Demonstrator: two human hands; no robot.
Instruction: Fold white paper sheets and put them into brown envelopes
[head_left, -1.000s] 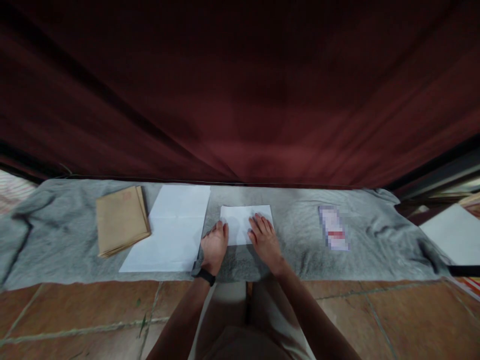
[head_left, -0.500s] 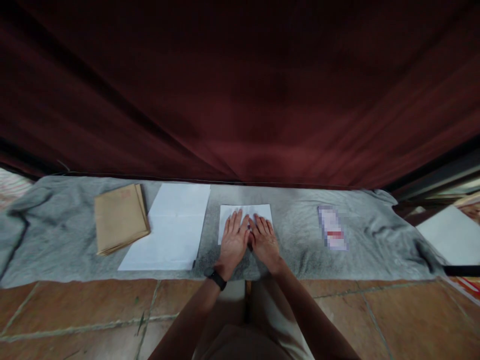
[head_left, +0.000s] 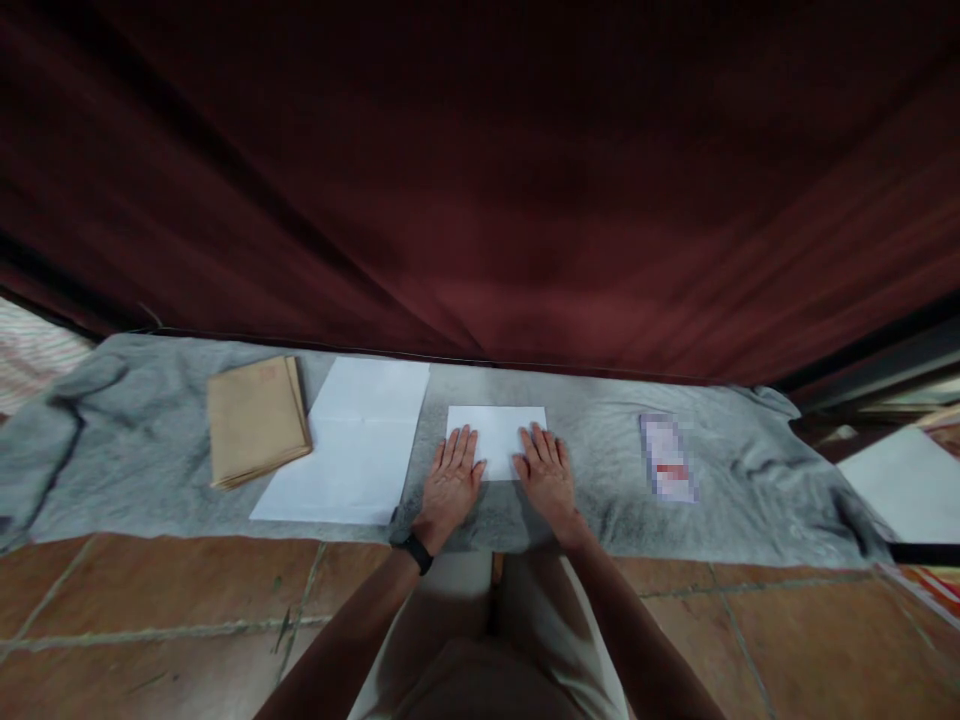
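A small white folded sheet of paper (head_left: 498, 440) lies flat on the grey cloth in front of me. My left hand (head_left: 451, 482) rests flat over its left side, fingers stretched out, with a dark watch on the wrist. Over the paper's right side lies my right hand (head_left: 547, 478), also flat with fingers spread. Neither hand grips anything. To the left, larger white sheets of paper (head_left: 364, 440), with a crease across them, lie on the cloth. A stack of brown envelopes (head_left: 259, 422) partly overlaps their left edge.
A blurred pale purple packet with a red mark (head_left: 670, 460) lies to the right on the grey cloth (head_left: 600, 500). Behind the narrow surface hangs a dark red curtain (head_left: 495, 250). A white panel (head_left: 904, 480) stands at the far right, and tiled floor (head_left: 187, 590) shows below.
My hands have slid apart, from close together on the middle of the small paper to its left and right sides. The view has shifted slightly.
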